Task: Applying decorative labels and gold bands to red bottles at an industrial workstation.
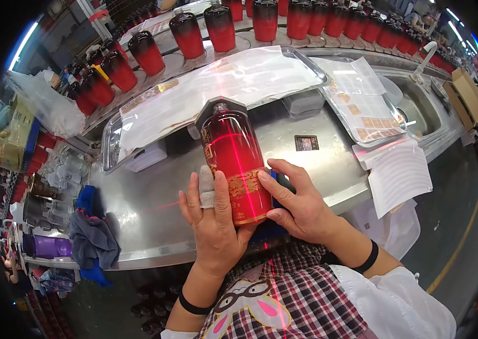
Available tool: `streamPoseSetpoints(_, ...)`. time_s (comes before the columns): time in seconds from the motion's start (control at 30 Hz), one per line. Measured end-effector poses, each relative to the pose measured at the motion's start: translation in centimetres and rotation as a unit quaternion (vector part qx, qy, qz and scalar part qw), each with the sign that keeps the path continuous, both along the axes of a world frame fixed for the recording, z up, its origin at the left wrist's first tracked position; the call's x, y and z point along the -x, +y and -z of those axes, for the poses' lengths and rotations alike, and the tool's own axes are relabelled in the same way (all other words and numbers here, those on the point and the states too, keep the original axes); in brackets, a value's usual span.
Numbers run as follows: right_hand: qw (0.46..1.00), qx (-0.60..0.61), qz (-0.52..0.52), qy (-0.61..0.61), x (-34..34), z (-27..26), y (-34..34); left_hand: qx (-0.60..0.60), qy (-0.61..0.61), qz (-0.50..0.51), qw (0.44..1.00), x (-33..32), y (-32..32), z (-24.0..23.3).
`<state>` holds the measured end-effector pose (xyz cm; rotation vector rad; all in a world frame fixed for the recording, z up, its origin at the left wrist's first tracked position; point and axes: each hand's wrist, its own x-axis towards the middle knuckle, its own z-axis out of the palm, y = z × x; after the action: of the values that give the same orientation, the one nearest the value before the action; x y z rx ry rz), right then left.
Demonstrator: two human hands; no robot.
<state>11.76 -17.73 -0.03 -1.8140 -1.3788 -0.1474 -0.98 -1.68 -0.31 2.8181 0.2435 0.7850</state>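
Observation:
A glossy red and black glass bottle [239, 156] with gold decoration lies tilted before me, its neck against a dark angular holder [203, 111]. My left hand [218, 222] rests along the bottle's left side near its base; a grey cloth cot covers one finger. On the right side, the fingertips of my right hand [302, 199] touch the gold band near the base. A red laser line runs down the bottle. To the right a small dark decal [307, 143] lies on the steel table [150, 220].
Beyond the bottle stand metal trays with decal sheets [222, 76] and a tray of gold decals [359, 108]. Red and black bottles [264, 21] line a conveyor behind. A sink [421, 114] is at right. Left lie a grey-blue cloth [95, 237] and a purple container [50, 246].

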Motion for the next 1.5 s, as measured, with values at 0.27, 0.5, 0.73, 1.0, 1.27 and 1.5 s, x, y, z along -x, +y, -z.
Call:
streamPoseSetpoints(0.27,1.000,0.018,0.005,-0.007,-0.4,0.2,-0.6,0.001,-0.007,0.011,1.000,-0.3,0.0,-0.2)
streamPoseSetpoints(0.5,1.000,0.030,-0.005,-0.006,-0.5,-0.2,-0.7,-0.021,0.008,0.021,1.000,-0.2,0.2,-0.4)
streamPoseSetpoints(0.73,0.999,0.027,-0.006,-0.017,-0.9,-0.9,-1.2,0.018,-0.005,0.033,0.999,0.0,0.4,-0.4)
streamPoseSetpoints(1.0,0.966,-0.063,0.058,0.244,-1.7,-5.3,2.1,-0.023,0.035,0.030,0.999,-0.6,-0.3,-1.7)
streamPoseSetpoints(1.27,0.867,-0.125,0.083,0.475,-1.5,-0.6,1.4,0.156,-0.014,0.099,0.983,-0.2,0.7,0.9)
streamPoseSetpoints(1.5,0.879,-0.126,0.046,0.458,-1.4,0.5,1.9,0.004,-0.039,0.069,0.997,-0.2,0.1,-0.6)
